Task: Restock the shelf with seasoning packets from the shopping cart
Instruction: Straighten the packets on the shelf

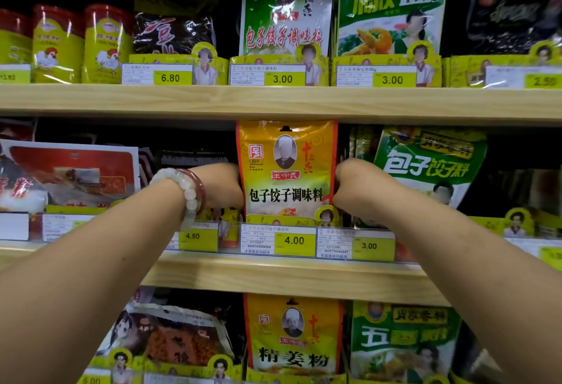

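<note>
Packet: the orange seasoning packet stands upright on the middle shelf, directly above the 4.00 price tag, its top edge just under the shelf board above.
Left hand: closed on the packet's left edge, just left of the tag; fingers hidden behind it.
Right hand: closed on the packet's right edge, above the neighbouring 3.00 tag.
Done: this packet looks nearly seated in its slot.
Left: letting go and squaring it up; whether more packets remain in the cart cannot be told, the cart being out of view.
</note>
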